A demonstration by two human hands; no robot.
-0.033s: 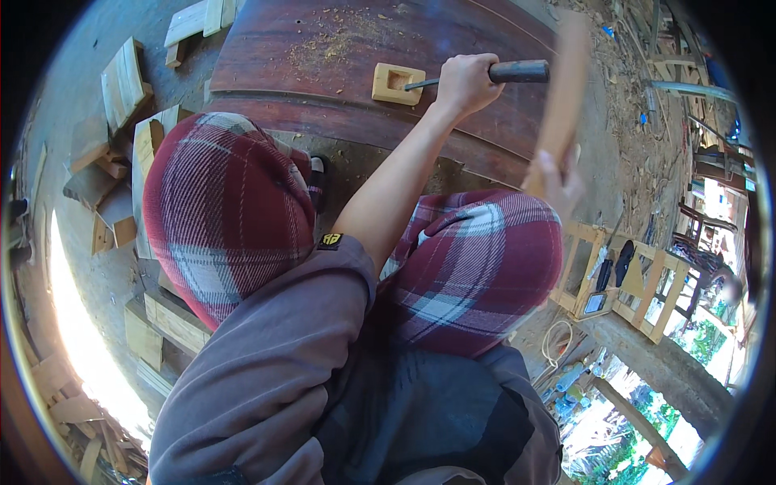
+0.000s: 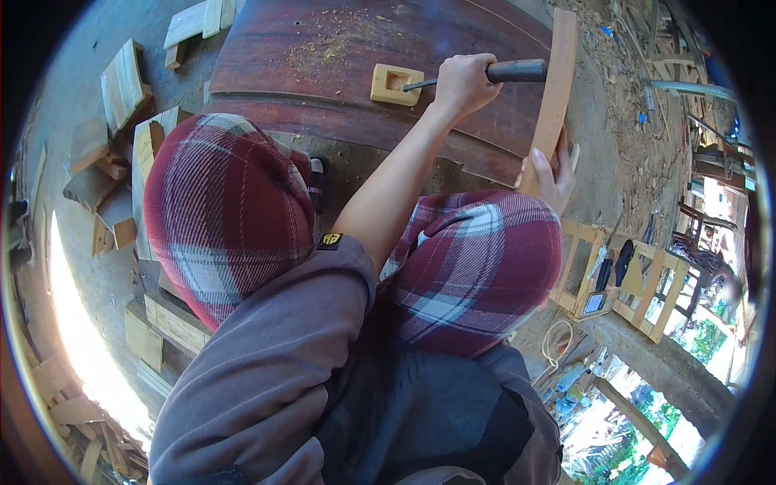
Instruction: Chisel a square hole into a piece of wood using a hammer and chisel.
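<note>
A grey floor [image 2: 73, 89] is spreading around the scene, and a dark red-brown wooden table [image 2: 477, 32] is filling the upper middle of it. The person's knees, in red checked trousers [image 2: 230, 210], are pointing toward the table from the near side. To the right, a slatted wooden frame [image 2: 656, 283] is standing on the ground, and to the left, several cut pieces of wood [image 2: 125, 85] are lying on the floor.

The right hand [image 2: 554, 176] is gripping the lower end of a long, pale wooden stick [image 2: 556, 89], its fingers closing around it. The stick is standing nearly upright in view, its side lining up with the end of the chisel handle; whether the two are touching, I cannot tell.

The left hand [image 2: 467, 87] is holding the chisel [image 2: 517, 71] in a closed fist, the dark handle sticking out to the right and the blade slanting out to the left. The blade's tip is reaching into the hollow of a small yellowish wooden block [image 2: 380, 83], which is resting on the table. Beyond the block, wood shavings [image 2: 327, 48] are lying scattered across the tabletop.
</note>
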